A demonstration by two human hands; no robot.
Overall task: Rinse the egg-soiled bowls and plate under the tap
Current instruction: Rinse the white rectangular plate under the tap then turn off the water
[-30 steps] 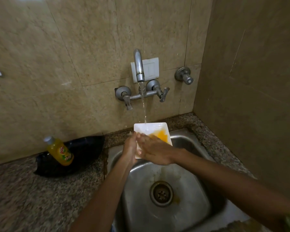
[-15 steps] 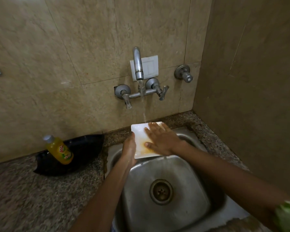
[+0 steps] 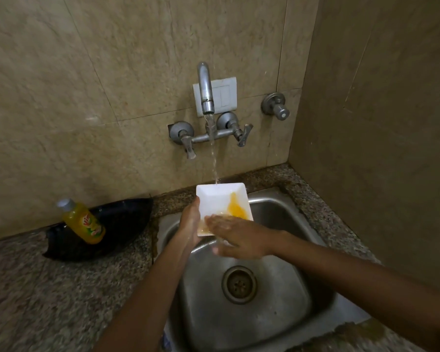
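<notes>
Brushed steel sink (image 3: 277, 323) (dull sheen), speckled granite counter (image 3: 48, 295), glossy white plate (image 3: 214, 196), matt metal tap (image 3: 205, 90).

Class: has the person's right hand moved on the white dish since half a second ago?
Yes. The right hand has slid from the dish's far half to its near edge, away from the tap.

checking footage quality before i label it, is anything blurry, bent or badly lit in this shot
Head view: wide-angle bend curves the wall tiles and stretches the forearms; dim warm light, corners darker; right hand slightly smeared over the white dish; yolk stain and tap sharp; soft sheen on the sink; countertop at the lower left edge is blurred.
</notes>
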